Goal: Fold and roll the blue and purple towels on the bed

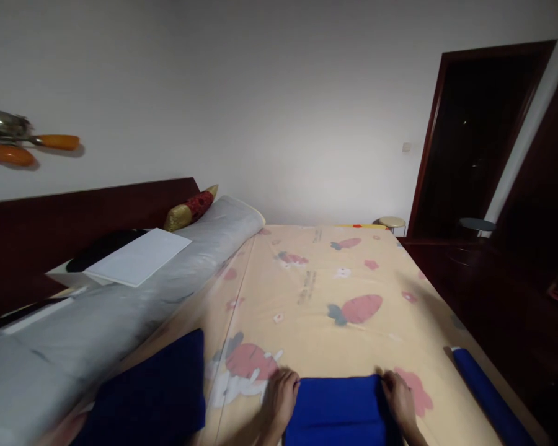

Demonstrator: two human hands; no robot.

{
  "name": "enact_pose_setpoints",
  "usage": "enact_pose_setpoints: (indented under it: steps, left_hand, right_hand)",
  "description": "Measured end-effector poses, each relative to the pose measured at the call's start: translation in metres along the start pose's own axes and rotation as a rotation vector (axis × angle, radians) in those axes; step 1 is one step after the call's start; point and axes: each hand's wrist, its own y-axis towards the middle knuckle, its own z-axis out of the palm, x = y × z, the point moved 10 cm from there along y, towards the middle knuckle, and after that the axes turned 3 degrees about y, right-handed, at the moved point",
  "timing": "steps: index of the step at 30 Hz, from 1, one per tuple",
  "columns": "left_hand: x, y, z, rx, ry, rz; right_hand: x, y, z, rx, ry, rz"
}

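Note:
A bright blue folded cloth [339, 406] lies on the bed at the bottom of the head view. My left hand [283, 396] is closed on its far left corner, fingers pinched together. At the far right corner, my right hand [397, 393] grips the cloth in the same way. The far edge runs nearly straight between both hands, and the near part is cut off by the frame. To the left lies a dark blue flat piece of fabric [155, 390], apart from my hands. A blue roll [488, 396] rests near the bed's right edge.
The bed [307, 334] has a cream sheet printed with carrots and rabbits. A grey rolled bedding bundle [167, 279] lies along the headboard [97, 207], with a white board [139, 257] on it and a red-gold pillow [193, 209] behind. Stools [392, 222] stand beyond, by a dark doorway [483, 142].

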Motion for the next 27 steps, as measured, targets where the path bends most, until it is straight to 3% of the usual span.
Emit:
enact_pose_setpoints:
  steps: [7,9,11,13,15,17,19,21,24,27]
  left_hand:
    - [0.015,0.014,0.004,-0.068,0.029,-0.092]
    - [0.010,0.011,0.001,-0.105,0.056,-0.127]
    - [-0.011,0.005,0.003,-0.124,0.072,-0.068]
    - [-0.050,-0.006,0.014,-0.072,0.052,0.137]
    - [-0.087,-0.023,0.032,0.056,0.015,0.378]
    - [-0.100,-0.038,0.048,0.179,0.007,0.479]
    - [-0.082,-0.042,0.052,0.210,0.054,0.428]
    - [-0.049,-0.040,0.041,0.142,0.132,0.314]
    - [-0.009,-0.043,0.004,-0.090,0.216,0.178]
    - [-0.013,-0.061,-0.035,-0.348,0.177,0.125]
  right_hand:
    - [-0.008,0.001,-0.002,-0.046,-0.045,0.033]
    - [-0.002,-0.002,-0.002,-0.071,-0.068,0.036]
    - [0.016,-0.008,0.004,-0.056,-0.083,-0.016]
    - [0.048,-0.019,0.026,0.096,-0.084,-0.175]
    - [0.078,-0.039,0.054,0.335,-0.089,-0.369]
    - [0.087,-0.055,0.069,0.492,-0.125,-0.456]
    - [0.070,-0.055,0.063,0.491,-0.200,-0.402]
    - [0.037,-0.046,0.045,0.416,-0.293,-0.291]
    - [-0.001,-0.036,0.012,0.327,-0.409,-0.189]
    - [0.010,-0.043,-0.006,0.290,-0.446,-0.225]
